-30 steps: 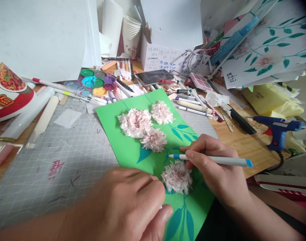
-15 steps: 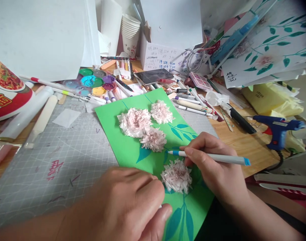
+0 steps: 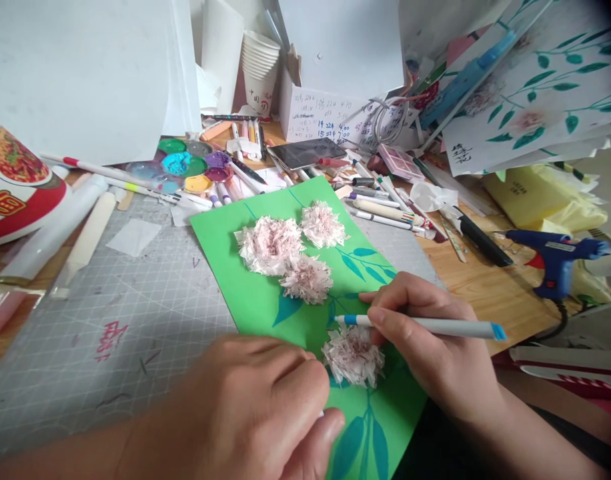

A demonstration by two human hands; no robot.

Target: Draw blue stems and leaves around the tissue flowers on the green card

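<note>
Noted in right hand [image 3: 433, 357]: marker pen [image 3: 450, 327], pinched near its tip, nib just left of the fingers on green card [image 3: 220, 233]. Light, stiff, smooth barrel; best held close to nib. Left hand [image 3: 255, 400] loosely clenched, apparently pressing card's near edge. Between both hands, tissue-paper flower [image 3: 354, 355]: soft, easily crushed.

The scene is being lit by soft, bright light; only faint shadows are being cast beneath the left hand [image 3: 255, 407]. Edges are being bowed by wide-angle distortion, the upper right corner is being darkened, and the white paper sheets [image 3: 85, 73] are being washed out.
</note>
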